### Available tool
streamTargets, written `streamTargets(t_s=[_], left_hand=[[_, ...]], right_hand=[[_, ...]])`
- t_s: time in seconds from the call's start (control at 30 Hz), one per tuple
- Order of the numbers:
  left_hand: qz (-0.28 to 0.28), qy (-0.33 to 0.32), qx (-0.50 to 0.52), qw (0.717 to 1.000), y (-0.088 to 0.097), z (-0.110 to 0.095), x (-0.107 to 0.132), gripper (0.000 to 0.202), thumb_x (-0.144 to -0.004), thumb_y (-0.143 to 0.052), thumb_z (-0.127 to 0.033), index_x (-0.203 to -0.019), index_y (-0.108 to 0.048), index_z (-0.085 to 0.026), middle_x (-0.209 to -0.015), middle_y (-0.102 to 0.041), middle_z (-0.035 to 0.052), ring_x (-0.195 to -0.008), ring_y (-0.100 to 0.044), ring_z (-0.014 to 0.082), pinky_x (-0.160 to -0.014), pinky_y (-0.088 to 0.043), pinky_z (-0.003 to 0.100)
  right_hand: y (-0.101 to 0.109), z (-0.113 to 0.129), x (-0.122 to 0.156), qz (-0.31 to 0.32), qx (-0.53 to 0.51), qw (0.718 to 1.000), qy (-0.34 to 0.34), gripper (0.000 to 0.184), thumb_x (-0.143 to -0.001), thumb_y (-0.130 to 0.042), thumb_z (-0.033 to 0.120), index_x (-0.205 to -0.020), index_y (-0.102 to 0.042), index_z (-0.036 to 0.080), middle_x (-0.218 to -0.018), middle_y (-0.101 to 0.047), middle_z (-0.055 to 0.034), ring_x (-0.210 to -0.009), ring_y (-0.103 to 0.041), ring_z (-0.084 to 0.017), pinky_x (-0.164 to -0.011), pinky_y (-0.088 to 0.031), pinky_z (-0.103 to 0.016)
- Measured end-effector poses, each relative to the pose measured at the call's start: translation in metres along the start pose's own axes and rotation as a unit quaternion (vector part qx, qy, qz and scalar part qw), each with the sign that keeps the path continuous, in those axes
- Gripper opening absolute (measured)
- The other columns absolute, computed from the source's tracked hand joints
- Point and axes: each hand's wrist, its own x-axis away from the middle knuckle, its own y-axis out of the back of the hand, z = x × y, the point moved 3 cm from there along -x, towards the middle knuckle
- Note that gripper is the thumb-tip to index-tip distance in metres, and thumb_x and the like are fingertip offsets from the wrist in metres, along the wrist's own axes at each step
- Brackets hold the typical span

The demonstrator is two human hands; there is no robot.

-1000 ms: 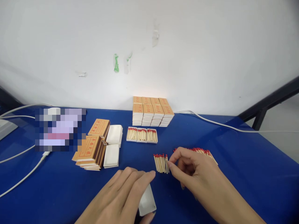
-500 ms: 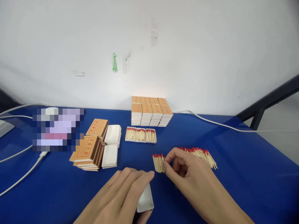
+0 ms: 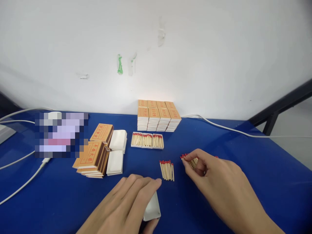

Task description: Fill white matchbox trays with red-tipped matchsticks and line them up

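My left hand (image 3: pixel 126 204) lies over a white matchbox tray (image 3: pixel 151 209) near the table's front edge, fingers curled round it. My right hand (image 3: pixel 214 182) rests on the larger heap of red-tipped matches (image 3: pixel 188 160), its fingertips pinched among them and covering most of the heap. A small row of matches (image 3: pixel 167 169) lies apart on the blue table (image 3: pixel 255 175), between the two hands.
Three filled trays (image 3: pixel 147 140) sit in a row behind the matches. A block of stacked closed matchboxes (image 3: pixel 158 115) stands by the wall. Orange sleeves (image 3: pixel 94 156) and empty white trays (image 3: pixel 117 151) lie at left. White cables (image 3: pixel 21 185) cross the table's left and back.
My right hand has moved right, from the small row of matches to the larger heap. The left hand has stayed on the white tray.
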Motion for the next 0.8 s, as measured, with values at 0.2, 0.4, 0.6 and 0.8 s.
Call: streamTargets(t_s=[0.2,0.4,0.6,0.8], left_hand=[[0.01,-0.002,-0.001,1.0,0.001,0.0,-0.002,0.049,-0.103,-0.054,-0.017,-0.152,-0.053,-0.021,-0.135,-0.079,0.0064,-0.12,-0.08,0.0253,-0.109,-0.066,0.042],[0.01,-0.001,0.016,1.0,0.001,-0.001,0.0,0.049,-0.105,-0.055,-0.018,-0.154,-0.052,-0.022,-0.137,-0.078,0.0064,-0.123,-0.079,0.0251,-0.111,-0.064,0.041],[0.01,0.003,0.036,0.999,0.001,0.0,0.0,0.051,-0.103,-0.055,-0.015,-0.153,-0.052,-0.022,-0.136,-0.078,0.0066,-0.122,-0.079,0.0252,-0.109,-0.065,0.041],[0.019,-0.007,0.029,0.999,0.001,0.0,0.004,0.053,-0.103,-0.058,-0.017,-0.155,-0.052,-0.021,-0.139,-0.077,0.0075,-0.125,-0.078,0.0265,-0.111,-0.064,0.042]], right_hand=[[-0.005,-0.001,0.006,-0.021,0.095,0.995,0.033,0.02,-0.1,-0.06,0.043,-0.098,-0.078,0.035,-0.069,-0.076,0.0019,-0.06,-0.072,-0.029,-0.052,-0.03,-0.033],[-0.004,0.001,0.005,-0.007,0.107,0.994,0.026,0.02,-0.098,-0.062,0.041,-0.088,-0.077,0.034,-0.067,-0.076,0.0015,-0.058,-0.071,-0.029,-0.05,-0.031,-0.033],[-0.005,0.002,0.005,0.017,0.036,0.999,0.004,0.02,-0.095,-0.067,0.043,-0.078,-0.072,0.032,-0.062,-0.07,0.002,-0.058,-0.067,-0.025,-0.053,-0.034,-0.034],[-0.005,0.011,0.007,0.098,-0.099,0.99,-0.015,0.032,-0.097,-0.067,0.051,-0.074,-0.071,0.03,-0.058,-0.061,0.0033,-0.056,-0.058,-0.018,-0.057,-0.041,-0.034]])
